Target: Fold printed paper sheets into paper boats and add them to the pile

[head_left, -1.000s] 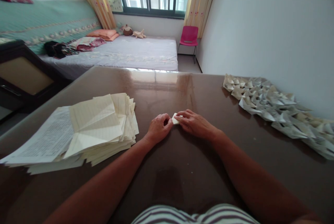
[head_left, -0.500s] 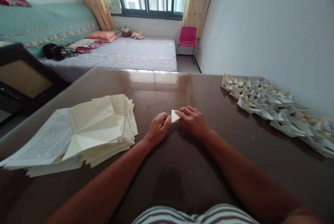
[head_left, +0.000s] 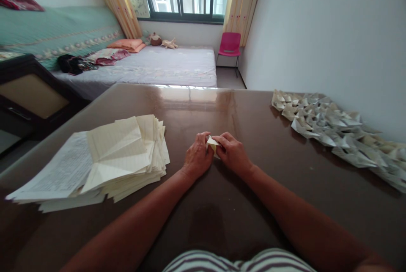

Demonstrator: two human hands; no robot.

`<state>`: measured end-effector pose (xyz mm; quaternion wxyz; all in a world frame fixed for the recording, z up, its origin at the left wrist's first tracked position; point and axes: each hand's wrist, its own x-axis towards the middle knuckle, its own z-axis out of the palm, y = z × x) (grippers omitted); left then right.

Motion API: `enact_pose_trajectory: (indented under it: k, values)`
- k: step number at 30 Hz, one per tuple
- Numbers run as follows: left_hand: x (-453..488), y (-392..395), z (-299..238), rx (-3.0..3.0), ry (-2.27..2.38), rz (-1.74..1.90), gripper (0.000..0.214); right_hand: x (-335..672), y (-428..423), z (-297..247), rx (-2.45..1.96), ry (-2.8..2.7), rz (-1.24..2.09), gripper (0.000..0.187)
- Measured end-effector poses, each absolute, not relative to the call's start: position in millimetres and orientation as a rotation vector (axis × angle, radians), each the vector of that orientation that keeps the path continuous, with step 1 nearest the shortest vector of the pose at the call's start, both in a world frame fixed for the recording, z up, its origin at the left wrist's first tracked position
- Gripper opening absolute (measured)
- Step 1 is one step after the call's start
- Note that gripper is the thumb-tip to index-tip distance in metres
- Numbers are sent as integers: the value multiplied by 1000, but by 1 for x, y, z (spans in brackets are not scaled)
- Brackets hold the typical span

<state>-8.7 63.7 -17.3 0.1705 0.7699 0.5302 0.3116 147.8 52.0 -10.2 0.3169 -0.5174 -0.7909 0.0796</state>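
Note:
A small folded piece of cream paper [head_left: 213,144] is held between my two hands above the middle of the table. My left hand [head_left: 199,153] grips its left side with thumb and fingers, and the paper's lower part opens a little there. On the other side my right hand [head_left: 233,149] pinches the paper, its fingertips over the upper edge. Both hands partly hide the paper, so its full shape cannot be made out. To the left lies a stack of loose paper sheets [head_left: 127,149], lined and printed, with a creased one on top.
Several rows of folded paper pieces [head_left: 330,119] line the right side of the glossy brown table [head_left: 196,115]. Beyond its far edge are a bed [head_left: 177,64] and a pink chair [head_left: 230,44]. A dark cabinet [head_left: 38,90] stands at the left, a white wall at the right.
My hands have come closer together. My left hand has turned and moved right onto the paper, which was flat and is now tilted and partly opened.

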Motion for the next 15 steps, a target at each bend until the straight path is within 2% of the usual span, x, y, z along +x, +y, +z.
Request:
enact_pose_trajectory:
  k: [5, 8, 11, 15]
  values:
    - [-10, 66, -19, 2262, 1307, 918, 42, 151, 57, -14, -1444, -2062, 277, 30]
    - [-7, 64, -20, 2284, 1214, 928, 46, 150, 63, -19, -1434, -1980, 353, 23]
    - [-6, 64, -22, 2222, 1242, 987, 42, 148, 66, -23, -1365, -1958, 425, 12]
    - [-7, 69, -23, 2195, 1246, 986, 38, 149, 65, -24, -1296, -2006, 441, 12]
